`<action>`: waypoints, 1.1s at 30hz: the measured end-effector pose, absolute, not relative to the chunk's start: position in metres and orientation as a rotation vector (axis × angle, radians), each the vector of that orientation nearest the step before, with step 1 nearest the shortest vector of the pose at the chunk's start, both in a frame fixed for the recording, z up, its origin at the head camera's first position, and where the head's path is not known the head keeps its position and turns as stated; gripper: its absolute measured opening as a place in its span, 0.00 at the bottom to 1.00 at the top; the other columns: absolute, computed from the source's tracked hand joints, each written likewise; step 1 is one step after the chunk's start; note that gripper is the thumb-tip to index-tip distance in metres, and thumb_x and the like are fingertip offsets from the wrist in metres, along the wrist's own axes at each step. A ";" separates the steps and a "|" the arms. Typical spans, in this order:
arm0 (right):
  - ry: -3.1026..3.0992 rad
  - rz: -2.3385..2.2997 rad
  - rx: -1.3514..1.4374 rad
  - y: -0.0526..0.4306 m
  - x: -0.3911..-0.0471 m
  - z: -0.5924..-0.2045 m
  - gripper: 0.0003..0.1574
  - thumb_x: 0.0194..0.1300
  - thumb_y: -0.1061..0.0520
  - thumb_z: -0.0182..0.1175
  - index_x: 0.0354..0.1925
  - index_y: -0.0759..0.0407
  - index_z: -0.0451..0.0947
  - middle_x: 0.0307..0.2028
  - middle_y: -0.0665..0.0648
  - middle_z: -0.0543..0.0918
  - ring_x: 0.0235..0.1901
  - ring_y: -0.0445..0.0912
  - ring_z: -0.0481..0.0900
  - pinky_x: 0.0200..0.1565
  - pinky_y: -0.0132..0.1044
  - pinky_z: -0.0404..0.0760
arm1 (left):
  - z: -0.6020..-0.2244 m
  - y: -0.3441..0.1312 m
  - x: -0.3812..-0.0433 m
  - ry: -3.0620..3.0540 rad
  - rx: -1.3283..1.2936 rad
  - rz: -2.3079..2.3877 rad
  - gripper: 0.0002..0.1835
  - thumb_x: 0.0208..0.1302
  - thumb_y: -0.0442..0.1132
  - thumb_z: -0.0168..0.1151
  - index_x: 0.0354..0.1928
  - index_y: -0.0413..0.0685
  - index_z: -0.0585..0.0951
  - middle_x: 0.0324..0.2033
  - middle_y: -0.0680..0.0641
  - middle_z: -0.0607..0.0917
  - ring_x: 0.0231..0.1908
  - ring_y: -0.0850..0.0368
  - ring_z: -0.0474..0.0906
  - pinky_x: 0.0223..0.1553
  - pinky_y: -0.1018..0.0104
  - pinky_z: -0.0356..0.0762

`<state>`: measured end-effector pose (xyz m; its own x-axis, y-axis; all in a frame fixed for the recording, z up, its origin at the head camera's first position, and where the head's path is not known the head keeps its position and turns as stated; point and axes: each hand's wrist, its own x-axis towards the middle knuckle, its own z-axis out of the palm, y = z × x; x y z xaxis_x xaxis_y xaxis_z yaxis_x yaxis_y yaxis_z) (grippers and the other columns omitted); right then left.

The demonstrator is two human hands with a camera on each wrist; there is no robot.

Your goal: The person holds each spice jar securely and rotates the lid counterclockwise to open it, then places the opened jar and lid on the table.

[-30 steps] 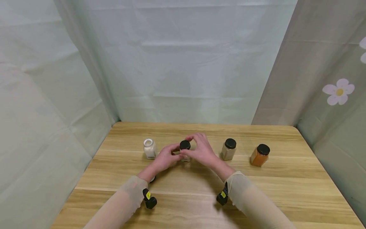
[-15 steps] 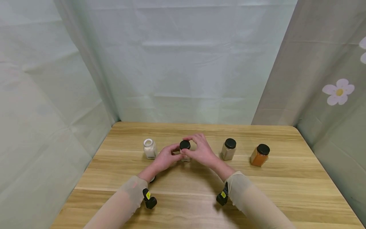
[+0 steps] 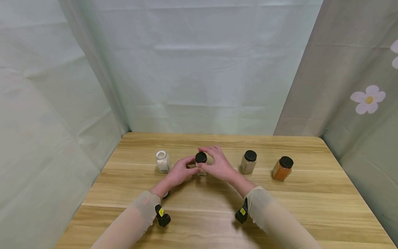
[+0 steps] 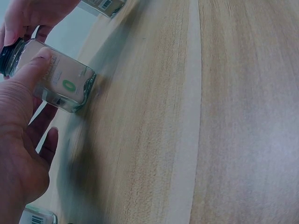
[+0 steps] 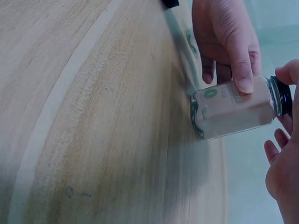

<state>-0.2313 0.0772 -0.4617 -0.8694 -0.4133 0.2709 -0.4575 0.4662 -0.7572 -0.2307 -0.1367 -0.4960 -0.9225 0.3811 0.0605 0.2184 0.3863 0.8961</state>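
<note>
A glass jar of pale powder [image 5: 233, 109] with a black lid [image 3: 201, 157] stands at mid-table between both hands. My left hand [image 3: 179, 172] grips the jar's body, thumb across its printed label in both wrist views. From the other side my right hand [image 3: 219, 164] holds the lid between thumb and fingers. The lid sits on the jar's neck. The jar's base is right at the wooden tabletop in the wrist views, and its front is partly covered by fingers in the head view.
Left of the hands stands an uncapped jar of white contents [image 3: 163, 162]. A small dark-edged object [image 3: 166, 194] shows partly behind the left wrist. To the right stand a black-lidded beige jar [image 3: 248, 162] and a black-lidded orange jar [image 3: 283, 168]. Curtains [image 3: 202, 69] surround the table.
My right hand's fingers have shifted slightly leftward around the far side of the lid. The left hand and the jars stay in place.
</note>
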 end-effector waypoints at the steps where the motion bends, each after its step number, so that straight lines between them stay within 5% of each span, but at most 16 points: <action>1: -2.647 1.390 0.782 0.077 -0.231 -0.462 0.38 0.63 0.46 0.72 0.69 0.45 0.74 0.61 0.46 0.77 0.64 0.45 0.64 0.64 0.53 0.68 | -0.496 -0.137 -0.231 2.481 0.542 1.570 0.28 0.66 0.45 0.72 0.67 0.55 0.79 0.58 0.49 0.84 0.60 0.49 0.78 0.57 0.51 0.78; 12: -2.657 1.395 0.641 0.076 -0.233 -0.463 0.40 0.56 0.39 0.77 0.60 0.54 0.78 0.56 0.47 0.77 0.62 0.45 0.66 0.63 0.48 0.69 | -0.496 -0.138 -0.232 2.465 0.532 1.570 0.26 0.65 0.47 0.73 0.65 0.60 0.81 0.57 0.54 0.84 0.59 0.54 0.78 0.57 0.52 0.77; 19: -2.662 1.372 0.596 0.075 -0.234 -0.462 0.33 0.54 0.39 0.79 0.52 0.48 0.78 0.51 0.46 0.77 0.59 0.45 0.66 0.61 0.47 0.70 | -0.494 -0.137 -0.232 2.468 0.526 1.556 0.25 0.64 0.51 0.73 0.63 0.62 0.82 0.56 0.55 0.84 0.60 0.53 0.77 0.55 0.53 0.77; 33: -2.630 1.418 0.647 0.077 -0.231 -0.463 0.30 0.58 0.40 0.76 0.55 0.46 0.79 0.53 0.44 0.78 0.59 0.44 0.66 0.61 0.49 0.70 | -0.496 -0.136 -0.231 2.444 0.555 1.589 0.25 0.65 0.48 0.73 0.64 0.61 0.81 0.57 0.55 0.84 0.60 0.54 0.77 0.59 0.51 0.76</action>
